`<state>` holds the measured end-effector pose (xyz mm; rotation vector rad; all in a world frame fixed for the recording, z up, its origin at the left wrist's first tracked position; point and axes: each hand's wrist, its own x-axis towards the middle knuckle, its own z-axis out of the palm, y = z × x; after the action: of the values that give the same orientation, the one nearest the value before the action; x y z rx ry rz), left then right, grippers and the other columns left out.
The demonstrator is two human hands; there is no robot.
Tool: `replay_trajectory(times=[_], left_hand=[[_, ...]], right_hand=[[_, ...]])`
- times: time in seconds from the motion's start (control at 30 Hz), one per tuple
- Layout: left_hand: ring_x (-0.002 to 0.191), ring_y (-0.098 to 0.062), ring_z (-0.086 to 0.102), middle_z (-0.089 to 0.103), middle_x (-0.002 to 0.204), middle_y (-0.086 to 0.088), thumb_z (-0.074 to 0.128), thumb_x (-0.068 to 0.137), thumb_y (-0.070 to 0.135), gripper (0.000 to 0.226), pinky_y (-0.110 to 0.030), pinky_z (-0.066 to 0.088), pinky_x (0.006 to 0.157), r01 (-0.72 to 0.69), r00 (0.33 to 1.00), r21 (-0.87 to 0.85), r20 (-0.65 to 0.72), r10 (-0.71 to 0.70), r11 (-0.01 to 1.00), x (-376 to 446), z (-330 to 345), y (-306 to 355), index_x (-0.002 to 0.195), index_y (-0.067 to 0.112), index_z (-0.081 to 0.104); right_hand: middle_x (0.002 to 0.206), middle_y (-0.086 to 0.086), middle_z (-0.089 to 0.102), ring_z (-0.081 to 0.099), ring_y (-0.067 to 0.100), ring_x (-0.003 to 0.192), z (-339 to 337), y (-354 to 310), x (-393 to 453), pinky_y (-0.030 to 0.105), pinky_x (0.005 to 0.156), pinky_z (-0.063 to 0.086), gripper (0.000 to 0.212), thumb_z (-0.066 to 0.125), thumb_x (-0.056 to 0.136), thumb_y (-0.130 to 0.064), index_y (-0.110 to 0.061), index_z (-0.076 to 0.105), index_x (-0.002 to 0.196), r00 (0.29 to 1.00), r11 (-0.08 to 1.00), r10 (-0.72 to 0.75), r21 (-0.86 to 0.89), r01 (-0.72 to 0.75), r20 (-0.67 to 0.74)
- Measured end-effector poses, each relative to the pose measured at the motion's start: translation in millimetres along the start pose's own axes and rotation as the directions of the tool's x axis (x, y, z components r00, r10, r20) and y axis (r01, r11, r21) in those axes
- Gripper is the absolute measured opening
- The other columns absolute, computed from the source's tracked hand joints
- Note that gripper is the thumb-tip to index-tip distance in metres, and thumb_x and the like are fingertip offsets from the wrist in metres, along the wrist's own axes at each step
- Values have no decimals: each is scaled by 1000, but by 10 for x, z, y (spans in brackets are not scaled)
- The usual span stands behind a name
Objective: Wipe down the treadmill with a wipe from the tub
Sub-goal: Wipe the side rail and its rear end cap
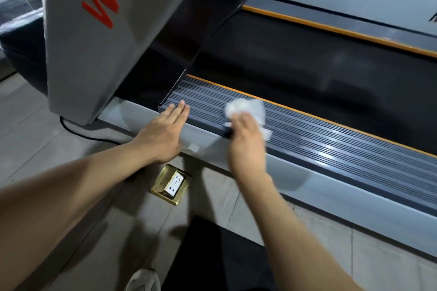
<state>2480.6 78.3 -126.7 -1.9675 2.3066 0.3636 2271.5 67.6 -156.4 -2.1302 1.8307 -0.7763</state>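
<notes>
Closest to me, at the person's feet, a pale shoe [142, 279] and a dark mat [212, 255] show on the tiled floor, and just beyond them a brass floor socket [170, 184] sits with its lid up, a white outlet inside it. That little box is the only container anywhere in sight; the tub the wipes come from is nowhere in view, so I can't say what is left in it.

Past the socket comes the grey side frame of the treadmill [331, 186]. The left hand [163, 132] lies flat on it, fingers straight and reaching onto the edge of the ribbed side rail [319, 139], holding nothing, apparently as a brace. Just beside it the right hand [247, 142] has its fingers curled round a crumpled white wipe [248, 107], pressing it onto the near rail not far from the grey upright [94, 42].

So the wipe is already out and the wiping is under way, I'd judge. The rail gleams in patches further to the right, though damp or mere reflection I cannot tell. Beyond lie the black belt [295, 59] and the far orange-edged rail [343, 21], and nothing shows whether they have been done
</notes>
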Motion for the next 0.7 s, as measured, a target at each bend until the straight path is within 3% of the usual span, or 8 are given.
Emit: replay_trajectory(times=[0.1,0.23,0.33,0.4,0.5,0.6,0.7], left_hand=[[156,-34,11,6,169,-18,52,93,8,77,-38,10,127,-28,996,-14,-82,26,1000,21,13,-17,159,1,14],[148,-42,31,29,160,-28,45,93,12,64,-48,22,123,-5,984,-67,-178,-7,998,87,16,99,153,-5,32],[141,-46,42,38,155,-30,33,88,23,68,-56,35,117,-201,957,50,-201,207,978,129,91,238,151,-2,41],[147,-40,35,32,161,-23,27,90,31,71,-54,30,121,-311,934,106,-149,324,944,142,140,400,156,5,36],[154,-31,21,18,168,-14,19,94,38,72,-45,16,127,-339,931,120,-102,351,933,136,141,678,161,11,22],[155,-29,18,15,169,-12,17,93,40,75,-42,11,128,-362,922,128,-96,375,923,151,134,810,161,8,21],[152,-32,27,27,165,-17,19,91,42,77,-44,17,127,-429,894,147,-71,443,891,202,144,873,156,3,33]], right_hand=[[157,17,38,29,30,149,261,-631,131,36,125,14,53,44,100,-8,-6,38,152,956,978,-199,-22,209,217],[150,20,48,38,34,144,62,-145,-117,39,122,25,51,46,95,-4,-4,50,145,960,969,-239,-22,245,144],[149,17,51,42,33,142,-353,634,-558,41,119,32,53,38,93,-4,-7,55,143,996,995,-92,-43,91,-3],[153,13,47,38,28,145,-654,1044,-789,44,119,33,57,43,92,7,-9,51,146,992,989,88,-115,-98,-89],[149,16,48,38,34,141,-758,1177,-731,46,115,36,64,43,85,11,-9,46,146,956,945,262,-166,-281,-128],[129,18,54,51,38,119,-485,878,-186,46,100,42,56,35,86,-10,-10,51,139,983,977,179,-106,-183,-46],[114,13,59,54,33,112,-247,493,351,44,93,43,41,38,92,-15,-11,61,125,990,998,-41,-34,46,138]])
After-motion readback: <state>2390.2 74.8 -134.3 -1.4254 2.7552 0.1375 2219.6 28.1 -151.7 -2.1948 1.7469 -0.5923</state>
